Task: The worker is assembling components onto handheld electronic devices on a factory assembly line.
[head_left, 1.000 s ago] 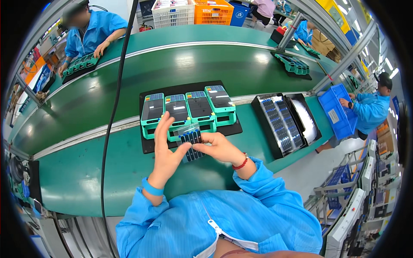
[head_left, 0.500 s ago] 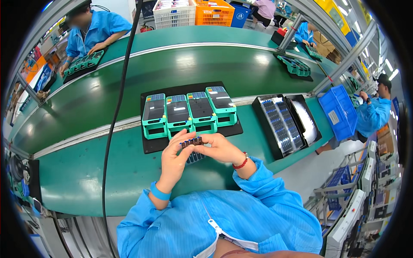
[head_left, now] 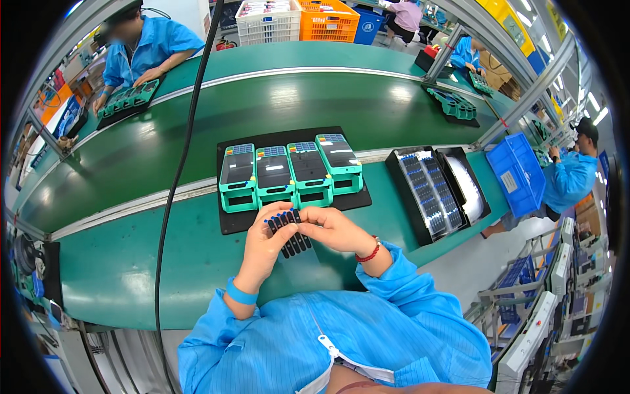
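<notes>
Both hands are raised over the near side of the green bench, holding a row of small black parts with blue tips (head_left: 283, 220) between them. My left hand (head_left: 264, 241) grips the row's left end with thumb and fingers. At the other end, my right hand (head_left: 333, 229) pinches with thumb and fingertips. More black slotted pieces (head_left: 297, 246) show just below the fingers; whether they belong to the same row, I cannot tell. Beyond my hands, several green-framed handheld terminals (head_left: 273, 172) with keypads and dark screens lie side by side on a black mat (head_left: 230, 224).
To the right stands a black box (head_left: 425, 235) with rows of similar dark parts, beside a blue crate (head_left: 510, 172). A black cable (head_left: 176, 177) hangs down on the left. Past the green conveyor (head_left: 282, 98), a co-worker (head_left: 147, 49) handles another mat of green frames.
The held row has tilted and shifted slightly left, showing more of its blue tips and the black pieces below. My right hand has moved a little left and down with it.
</notes>
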Motion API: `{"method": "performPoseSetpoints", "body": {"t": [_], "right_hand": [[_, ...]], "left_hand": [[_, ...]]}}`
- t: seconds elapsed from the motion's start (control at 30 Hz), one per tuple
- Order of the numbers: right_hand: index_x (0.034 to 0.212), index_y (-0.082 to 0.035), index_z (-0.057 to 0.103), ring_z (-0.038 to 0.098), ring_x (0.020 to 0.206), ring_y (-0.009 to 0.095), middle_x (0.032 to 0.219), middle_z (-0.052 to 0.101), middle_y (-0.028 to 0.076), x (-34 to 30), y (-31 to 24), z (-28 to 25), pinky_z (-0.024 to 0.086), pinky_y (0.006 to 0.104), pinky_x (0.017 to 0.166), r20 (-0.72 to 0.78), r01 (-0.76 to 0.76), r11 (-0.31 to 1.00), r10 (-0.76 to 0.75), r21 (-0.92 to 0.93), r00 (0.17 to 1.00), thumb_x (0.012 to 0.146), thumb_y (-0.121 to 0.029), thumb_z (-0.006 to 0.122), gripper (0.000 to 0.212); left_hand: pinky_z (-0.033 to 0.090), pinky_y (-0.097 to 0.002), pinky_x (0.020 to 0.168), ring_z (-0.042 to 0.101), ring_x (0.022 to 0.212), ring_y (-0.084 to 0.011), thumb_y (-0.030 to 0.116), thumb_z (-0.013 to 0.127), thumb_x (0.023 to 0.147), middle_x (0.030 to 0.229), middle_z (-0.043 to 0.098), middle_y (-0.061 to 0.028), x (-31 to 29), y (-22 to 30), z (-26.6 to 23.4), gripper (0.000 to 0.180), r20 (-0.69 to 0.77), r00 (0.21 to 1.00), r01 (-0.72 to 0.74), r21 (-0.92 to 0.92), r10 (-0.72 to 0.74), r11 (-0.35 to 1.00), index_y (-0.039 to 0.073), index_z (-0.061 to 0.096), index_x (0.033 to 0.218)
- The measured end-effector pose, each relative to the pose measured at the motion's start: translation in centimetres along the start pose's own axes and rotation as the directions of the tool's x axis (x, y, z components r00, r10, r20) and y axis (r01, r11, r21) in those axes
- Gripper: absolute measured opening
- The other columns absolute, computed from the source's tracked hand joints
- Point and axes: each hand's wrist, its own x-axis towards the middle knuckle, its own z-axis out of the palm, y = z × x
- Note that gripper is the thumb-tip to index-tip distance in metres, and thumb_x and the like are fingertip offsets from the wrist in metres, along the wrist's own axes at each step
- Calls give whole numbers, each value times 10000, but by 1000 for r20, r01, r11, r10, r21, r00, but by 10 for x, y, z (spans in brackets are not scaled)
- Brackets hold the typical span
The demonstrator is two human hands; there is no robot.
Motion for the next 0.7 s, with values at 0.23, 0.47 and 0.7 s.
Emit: {"method": "performPoseSetpoints", "body": {"t": [0.23,0.47,0.7], "right_hand": [[974,-6,592,534,748,87,828,600,34,-2,6,8,454,254,681,-113,-43,966,15,-253,993,878,-154,592,176],[994,-11,596,584,936,141,993,609,62,-1,-3,-15,468,290,826,-239,6,987,-44,-158,970,787,-177,705,286],[804,-41,573,527,1093,287,1074,587,97,-1,-19,-21,427,365,900,-172,273,774,-438,-572,882,748,-43,665,108]], "left_hand": [[433,-224,758,538,843,-71,86,596,867,940,598,-14,2,-12,1,199,-121,990,56,-108,-69,993,21,558,1051],[405,-210,643,490,743,-37,155,568,896,826,601,11,7,-7,-4,157,-85,993,82,54,-78,995,6,614,917],[411,-248,574,498,630,-82,155,574,873,696,583,-56,12,0,3,184,-7,999,-33,485,42,874,-25,611,895]]}}
